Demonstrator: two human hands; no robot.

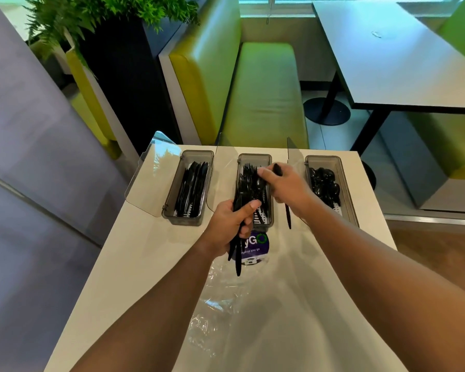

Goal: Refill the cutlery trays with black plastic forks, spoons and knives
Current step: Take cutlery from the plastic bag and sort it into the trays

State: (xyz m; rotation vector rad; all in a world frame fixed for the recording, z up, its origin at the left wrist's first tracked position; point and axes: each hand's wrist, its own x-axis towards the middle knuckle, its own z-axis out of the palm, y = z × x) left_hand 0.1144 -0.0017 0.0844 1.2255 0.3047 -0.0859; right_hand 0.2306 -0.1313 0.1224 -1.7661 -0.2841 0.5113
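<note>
1. The left hand point(232, 224) is clamped around a bundle point(242, 210) of black plastic cutlery, mostly forks, tines far, handles pointing near.
2. The right hand point(285, 187) is closed on one black piece point(277, 169), drawn from the bundle's far end; what kind I cannot tell.
3. The bundle sits over the middle tray point(255, 158), long axis along the tray's, so it likely lowers straight in.
4. Knife tray point(196, 154) lies left, spoon tray point(323, 159) right, nearer the right hand.
</note>
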